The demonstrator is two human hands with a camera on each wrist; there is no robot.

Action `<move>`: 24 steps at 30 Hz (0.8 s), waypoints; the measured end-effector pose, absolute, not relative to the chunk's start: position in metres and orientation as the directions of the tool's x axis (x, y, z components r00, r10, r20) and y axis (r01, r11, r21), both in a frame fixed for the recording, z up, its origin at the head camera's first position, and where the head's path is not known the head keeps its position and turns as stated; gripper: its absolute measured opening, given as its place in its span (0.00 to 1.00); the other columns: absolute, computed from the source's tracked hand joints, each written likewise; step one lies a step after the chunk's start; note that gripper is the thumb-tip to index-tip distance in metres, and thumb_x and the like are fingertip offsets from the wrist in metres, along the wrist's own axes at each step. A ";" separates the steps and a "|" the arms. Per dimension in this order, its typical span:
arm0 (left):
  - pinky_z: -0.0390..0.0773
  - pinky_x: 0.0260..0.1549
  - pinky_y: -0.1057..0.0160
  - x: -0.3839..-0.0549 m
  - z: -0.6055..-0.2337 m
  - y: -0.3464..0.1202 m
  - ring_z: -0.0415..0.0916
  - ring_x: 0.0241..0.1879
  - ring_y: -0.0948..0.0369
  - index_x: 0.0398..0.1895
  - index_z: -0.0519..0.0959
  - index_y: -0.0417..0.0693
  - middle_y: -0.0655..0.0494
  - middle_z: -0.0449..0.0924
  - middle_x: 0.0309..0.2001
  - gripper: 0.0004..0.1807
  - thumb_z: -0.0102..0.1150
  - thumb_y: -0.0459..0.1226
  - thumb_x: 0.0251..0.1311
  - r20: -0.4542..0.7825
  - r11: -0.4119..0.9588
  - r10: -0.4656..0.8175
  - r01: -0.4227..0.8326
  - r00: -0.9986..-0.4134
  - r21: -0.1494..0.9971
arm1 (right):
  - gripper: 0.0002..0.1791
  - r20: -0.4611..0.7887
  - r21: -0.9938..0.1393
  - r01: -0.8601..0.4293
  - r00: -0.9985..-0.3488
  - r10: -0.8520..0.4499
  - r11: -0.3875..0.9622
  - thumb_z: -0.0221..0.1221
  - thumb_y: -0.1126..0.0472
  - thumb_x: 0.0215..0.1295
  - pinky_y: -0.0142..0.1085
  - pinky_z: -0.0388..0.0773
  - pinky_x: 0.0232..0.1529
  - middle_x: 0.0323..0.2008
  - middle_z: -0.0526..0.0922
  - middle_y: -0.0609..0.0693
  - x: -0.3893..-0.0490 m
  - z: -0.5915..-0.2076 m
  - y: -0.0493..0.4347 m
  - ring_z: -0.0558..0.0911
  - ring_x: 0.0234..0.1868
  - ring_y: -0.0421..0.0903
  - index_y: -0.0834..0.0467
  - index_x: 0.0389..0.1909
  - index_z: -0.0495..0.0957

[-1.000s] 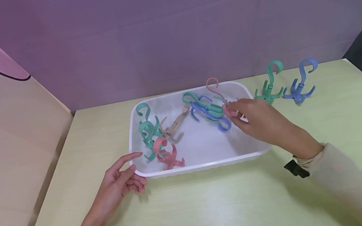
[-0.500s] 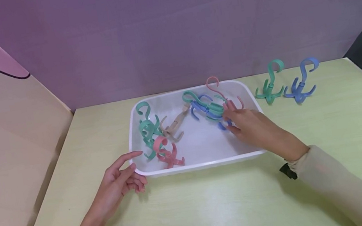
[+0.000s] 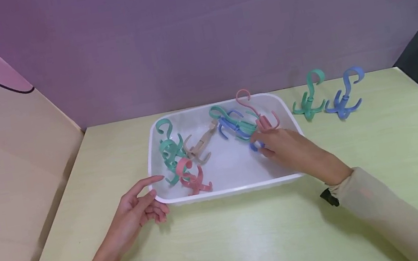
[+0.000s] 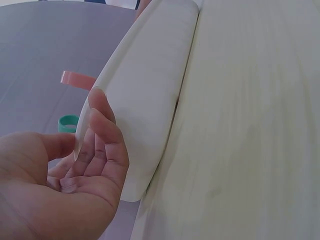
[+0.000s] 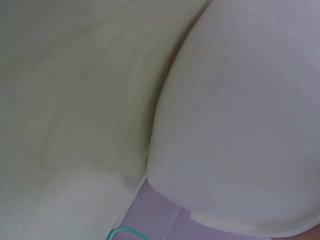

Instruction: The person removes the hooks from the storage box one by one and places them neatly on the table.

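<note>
My left hand (image 3: 134, 215) holds the near left corner of a white plastic tray (image 3: 226, 190); in the left wrist view, thumb and fingers of that hand (image 4: 82, 165) lie on either side of the rim. Inside the tray, my right hand (image 3: 294, 151) has its fingertips around the curled end of a blue hanging hook (image 3: 228, 123), partly hidden by the fingers. A green hook (image 3: 242, 124) lies across the blue one. Just behind the right hand a pink hook (image 3: 267, 122) leans on the tray's back edge. The right wrist view shows the tray's outer wall (image 5: 225, 125), not the fingers.
At the tray's left lie green hooks (image 3: 170, 148), a pink hook (image 3: 195, 182) and a beige hook (image 3: 199, 146). A green hook (image 3: 309, 105) and a blue hook (image 3: 342, 105) stand on the table (image 3: 231, 245) to the right. A purple panel (image 3: 194, 37) rises behind.
My right hand has left the pink hook and moved left and slightly toward me, onto the blue hook's curled end. The left hand stays at the tray corner.
</note>
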State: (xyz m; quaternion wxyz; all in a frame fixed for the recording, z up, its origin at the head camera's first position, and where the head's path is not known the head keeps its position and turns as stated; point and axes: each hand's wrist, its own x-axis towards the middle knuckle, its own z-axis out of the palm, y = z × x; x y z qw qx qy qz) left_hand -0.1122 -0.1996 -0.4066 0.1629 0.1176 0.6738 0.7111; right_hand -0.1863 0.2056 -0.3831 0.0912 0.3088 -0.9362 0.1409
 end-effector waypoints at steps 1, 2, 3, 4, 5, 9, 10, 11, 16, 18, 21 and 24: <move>0.83 0.30 0.63 -0.112 -0.407 -0.200 0.82 0.27 0.54 0.71 0.61 0.36 0.46 0.85 0.29 0.25 0.48 0.38 0.76 -0.053 -0.038 0.390 -0.074 -0.919 0.997 | 0.12 0.249 -0.206 -0.613 -0.787 -0.564 0.763 0.66 0.70 0.61 0.47 0.82 0.40 0.40 0.87 0.55 -0.186 -0.383 0.205 0.85 0.38 0.50 0.60 0.45 0.82; 0.83 0.30 0.63 -0.112 -0.407 -0.200 0.82 0.27 0.54 0.71 0.61 0.36 0.46 0.85 0.30 0.25 0.48 0.39 0.76 -0.054 -0.037 0.390 -0.074 -0.919 0.997 | 0.12 0.243 -0.210 -0.618 -0.784 -0.572 0.758 0.66 0.71 0.61 0.47 0.82 0.42 0.40 0.87 0.55 -0.186 -0.383 0.205 0.85 0.39 0.51 0.60 0.45 0.82; 0.83 0.30 0.63 -0.112 -0.407 -0.200 0.82 0.27 0.54 0.71 0.61 0.37 0.46 0.85 0.30 0.25 0.48 0.39 0.76 -0.055 -0.036 0.389 -0.074 -0.919 0.997 | 0.11 0.244 -0.217 -0.619 -0.783 -0.572 0.755 0.66 0.71 0.61 0.47 0.82 0.43 0.40 0.87 0.55 -0.186 -0.383 0.205 0.85 0.40 0.51 0.61 0.44 0.83; 0.83 0.30 0.63 -0.112 -0.407 -0.200 0.82 0.27 0.54 0.71 0.62 0.37 0.46 0.85 0.30 0.25 0.48 0.39 0.76 -0.055 -0.035 0.390 -0.074 -0.919 0.997 | 0.10 0.250 -0.217 -0.620 -0.782 -0.571 0.754 0.67 0.70 0.60 0.48 0.82 0.43 0.40 0.87 0.55 -0.186 -0.383 0.204 0.86 0.41 0.52 0.61 0.43 0.83; 0.83 0.30 0.63 -0.112 -0.407 -0.201 0.82 0.27 0.54 0.71 0.62 0.37 0.46 0.85 0.30 0.25 0.48 0.39 0.76 -0.054 -0.035 0.390 -0.074 -0.919 0.997 | 0.10 0.257 -0.217 -0.618 -0.783 -0.567 0.755 0.67 0.70 0.60 0.48 0.83 0.43 0.40 0.87 0.55 -0.186 -0.384 0.204 0.86 0.42 0.53 0.61 0.42 0.84; 0.83 0.30 0.63 -0.111 -0.408 -0.201 0.82 0.27 0.53 0.71 0.62 0.37 0.45 0.85 0.30 0.25 0.48 0.39 0.76 -0.053 -0.033 0.393 -0.072 -0.918 0.997 | 0.08 0.310 -0.223 -0.618 -0.778 -0.547 0.754 0.67 0.69 0.60 0.50 0.83 0.42 0.38 0.87 0.57 -0.186 -0.384 0.203 0.87 0.40 0.55 0.60 0.40 0.83; 0.83 0.30 0.63 -0.111 -0.408 -0.201 0.82 0.27 0.53 0.71 0.62 0.37 0.45 0.85 0.30 0.25 0.48 0.39 0.77 -0.051 -0.035 0.394 -0.071 -0.918 0.997 | 0.08 0.327 -0.221 -0.620 -0.774 -0.542 0.752 0.67 0.70 0.60 0.50 0.83 0.41 0.37 0.86 0.57 -0.186 -0.383 0.203 0.86 0.40 0.55 0.60 0.40 0.83; 0.83 0.30 0.63 -0.111 -0.408 -0.201 0.82 0.27 0.53 0.71 0.62 0.37 0.45 0.85 0.30 0.25 0.48 0.39 0.77 -0.050 -0.036 0.395 -0.070 -0.917 0.997 | 0.08 0.339 -0.232 -0.618 -0.775 -0.533 0.751 0.67 0.70 0.60 0.50 0.83 0.41 0.37 0.86 0.57 -0.185 -0.383 0.203 0.86 0.40 0.55 0.60 0.41 0.83; 0.83 0.30 0.62 -0.112 -0.407 -0.200 0.82 0.27 0.53 0.70 0.62 0.37 0.45 0.85 0.30 0.25 0.48 0.39 0.76 -0.048 -0.038 0.398 -0.068 -0.916 0.997 | 0.06 0.378 -0.399 -0.561 -0.822 -0.427 0.726 0.62 0.70 0.65 0.41 0.83 0.34 0.31 0.84 0.53 -0.183 -0.374 0.200 0.83 0.31 0.45 0.61 0.42 0.81; 0.83 0.30 0.62 -0.112 -0.407 -0.200 0.82 0.27 0.53 0.70 0.62 0.37 0.44 0.85 0.30 0.25 0.48 0.40 0.76 -0.050 -0.035 0.397 -0.069 -0.916 0.997 | 0.06 0.389 -0.479 -0.522 -0.847 -0.363 0.706 0.59 0.70 0.67 0.37 0.80 0.30 0.28 0.85 0.51 -0.182 -0.369 0.200 0.82 0.27 0.42 0.61 0.42 0.81; 0.83 0.30 0.62 -0.112 -0.407 -0.200 0.82 0.27 0.53 0.70 0.62 0.37 0.44 0.85 0.30 0.25 0.49 0.40 0.76 -0.054 -0.029 0.396 -0.072 -0.917 0.997 | 0.07 0.390 -0.590 -0.470 -0.878 -0.279 0.656 0.57 0.70 0.68 0.32 0.81 0.29 0.29 0.87 0.53 -0.181 -0.362 0.203 0.85 0.25 0.44 0.62 0.43 0.81; 0.83 0.30 0.62 -0.112 -0.407 -0.200 0.82 0.27 0.53 0.70 0.62 0.38 0.44 0.85 0.30 0.25 0.48 0.40 0.76 -0.056 -0.026 0.396 -0.072 -0.917 0.997 | 0.08 0.348 -0.692 -0.417 -0.908 -0.234 0.589 0.56 0.71 0.69 0.27 0.81 0.30 0.32 0.88 0.58 -0.182 -0.357 0.209 0.87 0.25 0.48 0.64 0.44 0.82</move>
